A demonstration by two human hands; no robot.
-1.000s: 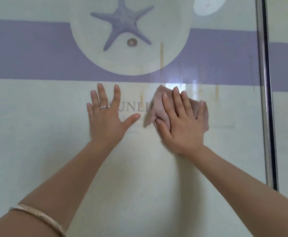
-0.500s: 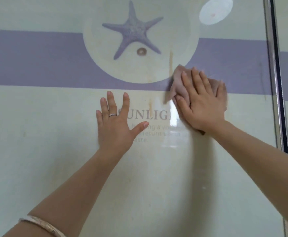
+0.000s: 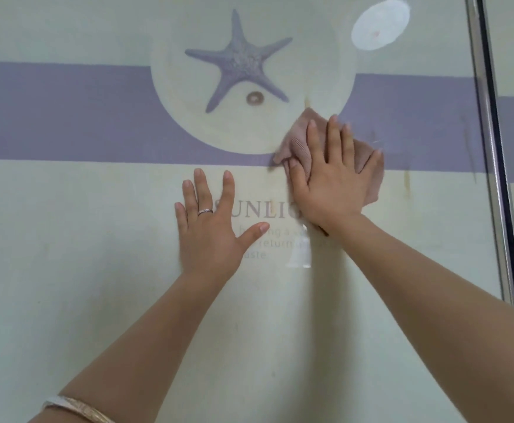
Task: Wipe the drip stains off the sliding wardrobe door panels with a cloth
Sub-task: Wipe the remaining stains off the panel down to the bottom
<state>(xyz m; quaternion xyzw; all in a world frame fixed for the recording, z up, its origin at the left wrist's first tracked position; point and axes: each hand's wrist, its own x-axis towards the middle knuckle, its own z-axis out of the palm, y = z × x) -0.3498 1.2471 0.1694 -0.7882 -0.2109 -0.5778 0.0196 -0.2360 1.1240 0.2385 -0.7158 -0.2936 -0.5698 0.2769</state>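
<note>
Two hands, one crumpled pinkish-brown ribbed cloth [image 3: 298, 141], one glossy pale-green door panel [image 3: 97, 270].

The right hand [image 3: 335, 184], fingers straight, presses the cloth flat on the panel's purple band [image 3: 51, 111], at 4 o'clock from the purple starfish print [image 3: 240, 62]. The left hand [image 3: 209, 227] rests spread, holding nothing. Two brownish drip streaks [image 3: 406, 181] run at 3 o'clock, before the upright metal frame edge [image 3: 490, 148].
</note>
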